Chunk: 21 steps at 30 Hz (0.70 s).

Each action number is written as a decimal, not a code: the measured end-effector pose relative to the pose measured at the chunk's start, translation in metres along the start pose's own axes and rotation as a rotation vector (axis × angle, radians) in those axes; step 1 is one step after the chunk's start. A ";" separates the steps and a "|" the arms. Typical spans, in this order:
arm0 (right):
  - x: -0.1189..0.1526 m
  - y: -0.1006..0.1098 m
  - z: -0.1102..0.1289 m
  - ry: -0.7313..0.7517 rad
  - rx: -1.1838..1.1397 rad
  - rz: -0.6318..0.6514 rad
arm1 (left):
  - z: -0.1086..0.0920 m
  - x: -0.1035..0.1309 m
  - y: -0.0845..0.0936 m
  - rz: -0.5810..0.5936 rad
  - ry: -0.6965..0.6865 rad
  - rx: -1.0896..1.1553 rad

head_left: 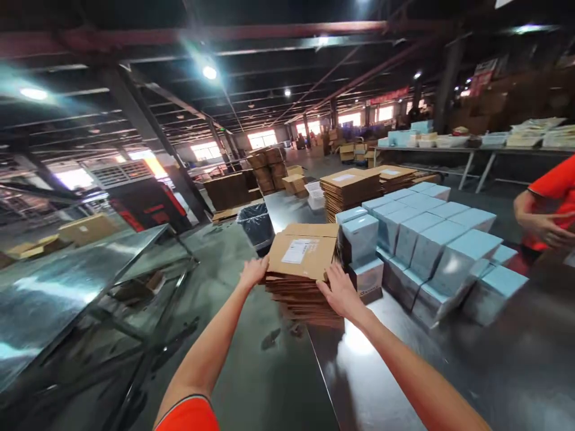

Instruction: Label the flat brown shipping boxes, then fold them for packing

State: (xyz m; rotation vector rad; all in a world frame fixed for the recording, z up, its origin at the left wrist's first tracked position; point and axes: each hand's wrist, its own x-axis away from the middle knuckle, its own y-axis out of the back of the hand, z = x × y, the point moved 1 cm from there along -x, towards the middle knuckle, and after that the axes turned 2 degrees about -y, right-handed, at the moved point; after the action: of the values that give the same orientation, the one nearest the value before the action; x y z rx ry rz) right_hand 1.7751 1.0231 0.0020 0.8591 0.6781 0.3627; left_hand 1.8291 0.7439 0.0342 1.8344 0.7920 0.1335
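Both arms stretched forward to the stack of flattened cardboard cartons (299,287) at the near corner of the steel table (386,371). Left hand (253,272) gripping the left near edge of the top flat carton (302,256); fingers curled around the edge, thumb on top. Right hand (340,293) clamped on the right near corner of the same sheet, fingers under, palm over. Top carton tilted up slightly off the pile, shipping label (296,251) facing up.

Progress, judged from layout: top sheet just lifting off, not yet clear of the stack, not yet opened or folded. Stack beneath looks many sheets deep, so most flats untouched. No erected carton visible near the hands.

Pale blue product boxes (431,251) massed in rows just beside the stack on the right, the nearest one touching or almost touching it; none inside a carton. Second, taller pile of flat cartons (350,188) further back on the same table.

Co-worker's hand (545,228) and orange sleeve (554,182) at far right edge, well apart from the stack. Black-lined bin (256,221) on the floor behind the stack. Second steel table (67,287) off to the left, across the aisle.

Estimate: very start of one cycle; pick-up under way, forming and filling all left.
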 end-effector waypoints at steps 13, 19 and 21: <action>0.050 0.163 0.054 -0.013 -0.255 -0.456 | -0.054 0.179 0.030 -0.104 0.034 1.626; 0.090 0.184 -0.001 -0.260 -0.185 -0.563 | -0.118 0.241 -0.057 0.370 -0.039 1.492; 0.105 0.178 -0.040 -0.452 -0.109 -0.554 | -0.128 0.255 -0.093 0.399 -0.062 1.394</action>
State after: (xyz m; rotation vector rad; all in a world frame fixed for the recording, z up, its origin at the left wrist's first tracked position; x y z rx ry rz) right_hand 1.8206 1.2127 0.0822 0.5874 0.4416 -0.2862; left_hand 1.9268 1.0101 -0.0636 3.2769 0.4298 -0.3131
